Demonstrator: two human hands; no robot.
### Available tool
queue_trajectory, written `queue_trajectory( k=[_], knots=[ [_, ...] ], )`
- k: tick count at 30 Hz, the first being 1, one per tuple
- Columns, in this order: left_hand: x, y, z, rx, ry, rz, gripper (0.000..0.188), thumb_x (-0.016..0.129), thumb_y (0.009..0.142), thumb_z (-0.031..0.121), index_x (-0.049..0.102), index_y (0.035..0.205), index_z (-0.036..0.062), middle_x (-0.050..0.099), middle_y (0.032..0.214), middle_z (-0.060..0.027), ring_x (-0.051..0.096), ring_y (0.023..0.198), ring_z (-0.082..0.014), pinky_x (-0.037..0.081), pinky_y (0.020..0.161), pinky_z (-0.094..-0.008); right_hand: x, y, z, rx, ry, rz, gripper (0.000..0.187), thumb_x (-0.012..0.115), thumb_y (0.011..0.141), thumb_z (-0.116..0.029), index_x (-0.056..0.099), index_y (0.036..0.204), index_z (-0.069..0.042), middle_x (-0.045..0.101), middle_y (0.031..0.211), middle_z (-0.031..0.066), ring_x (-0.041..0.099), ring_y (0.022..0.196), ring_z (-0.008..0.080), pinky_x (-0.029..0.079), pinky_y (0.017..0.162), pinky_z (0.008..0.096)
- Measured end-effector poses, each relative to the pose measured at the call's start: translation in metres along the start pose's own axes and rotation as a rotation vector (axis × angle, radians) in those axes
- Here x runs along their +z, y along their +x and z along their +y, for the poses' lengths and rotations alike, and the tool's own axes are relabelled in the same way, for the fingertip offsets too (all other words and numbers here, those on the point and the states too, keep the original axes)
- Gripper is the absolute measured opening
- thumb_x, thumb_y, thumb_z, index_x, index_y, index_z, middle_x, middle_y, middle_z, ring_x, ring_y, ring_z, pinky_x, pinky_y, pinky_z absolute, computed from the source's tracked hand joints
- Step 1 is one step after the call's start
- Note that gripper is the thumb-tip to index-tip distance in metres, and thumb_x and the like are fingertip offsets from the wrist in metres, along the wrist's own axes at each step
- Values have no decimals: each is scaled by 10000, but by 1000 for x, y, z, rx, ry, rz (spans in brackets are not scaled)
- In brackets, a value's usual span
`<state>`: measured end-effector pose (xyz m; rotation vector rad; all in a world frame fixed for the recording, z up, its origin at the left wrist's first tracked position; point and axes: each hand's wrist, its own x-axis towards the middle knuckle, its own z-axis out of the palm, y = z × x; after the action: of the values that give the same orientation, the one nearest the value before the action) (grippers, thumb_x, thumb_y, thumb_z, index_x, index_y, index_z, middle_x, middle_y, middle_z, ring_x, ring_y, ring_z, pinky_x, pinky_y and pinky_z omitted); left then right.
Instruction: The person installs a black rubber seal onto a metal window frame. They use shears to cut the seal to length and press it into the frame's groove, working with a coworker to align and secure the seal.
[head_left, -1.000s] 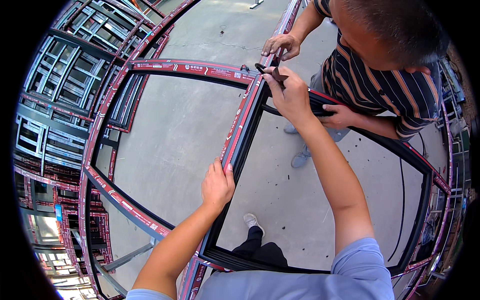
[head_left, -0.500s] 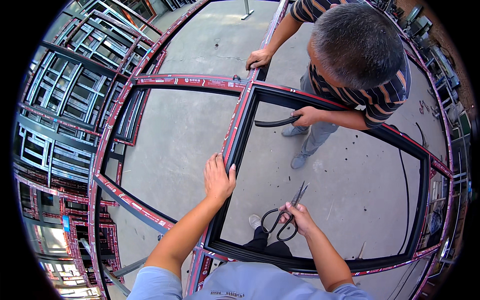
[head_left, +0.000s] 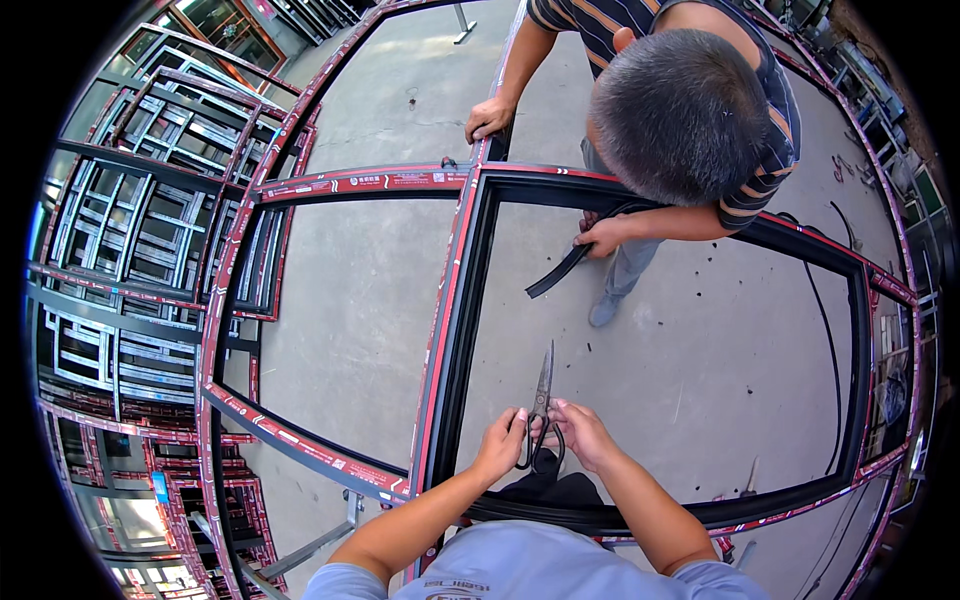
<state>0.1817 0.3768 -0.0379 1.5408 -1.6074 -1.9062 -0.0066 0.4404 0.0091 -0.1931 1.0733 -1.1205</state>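
Observation:
Both of my hands are at a pair of scissors (head_left: 543, 385) with large black loop handles, held over the opening of the dark frame (head_left: 452, 330). My left hand (head_left: 503, 442) pinches the handle from the left. From the other side, my right hand (head_left: 588, 436) grips it near the pivot. The blades point away from me and look nearly closed. Across the frame, a person's hand (head_left: 603, 236) holds a black rubber strip (head_left: 560, 272), its cut end hanging into the opening. That person's other hand (head_left: 490, 119) rests on the frame bar.
Red-taped frame bars (head_left: 365, 182) run around and between the openings. Stacked metal frames (head_left: 130, 225) stand at the left. A long black strip (head_left: 822, 340) hangs at the right. Small dark scraps lie on the concrete floor (head_left: 690, 350). A metal support leg (head_left: 315, 545) stands below left.
My left hand has left the frame bar and joined my right at the scissors, which turned more upright. The other person's strip now slants downward, with both that person's arms shifted left.

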Motion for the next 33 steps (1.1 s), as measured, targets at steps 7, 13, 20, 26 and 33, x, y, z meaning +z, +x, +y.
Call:
queue_trajectory(
  k=[7,13,20,26,33],
  knots=[
    [5,30,57,109,-215,76,360,471,1137,397,600,1032,77,512,723,33,468,612,-47,417,528,-249,10,4,-7,-24,197,-76,282,627,1076,-256,650,1238,-26,710,1158,68,702,1046,179,564,933,352],
    [34,53,47,113,-201,-98,409,470,1138,393,616,1010,33,588,825,-2,526,782,-98,484,716,-306,-6,8,-20,-6,-75,69,282,758,958,-182,665,1191,-54,706,990,18,686,891,137,557,830,323],
    [31,135,82,478,367,117,348,537,1077,299,633,1211,-8,629,1208,-240,591,1172,-410,457,1023,-491,-20,7,-45,-1,-248,142,227,793,891,-107,574,938,-65,637,783,50,625,640,145,511,614,287],
    [24,225,123,763,890,455,573,762,891,255,551,1349,-18,556,1346,-246,539,1255,-428,451,1061,-497,-16,17,-29,-73,-220,203,355,799,944,-248,525,785,-89,526,628,10,508,511,114,406,478,274],
    [27,297,104,567,1055,94,460,798,848,236,628,1225,36,696,1008,-132,711,984,-358,544,923,-497,-27,12,-6,-113,-73,97,430,625,1056,-434,504,872,-64,468,716,23,461,605,125,400,559,279]
  ],
)
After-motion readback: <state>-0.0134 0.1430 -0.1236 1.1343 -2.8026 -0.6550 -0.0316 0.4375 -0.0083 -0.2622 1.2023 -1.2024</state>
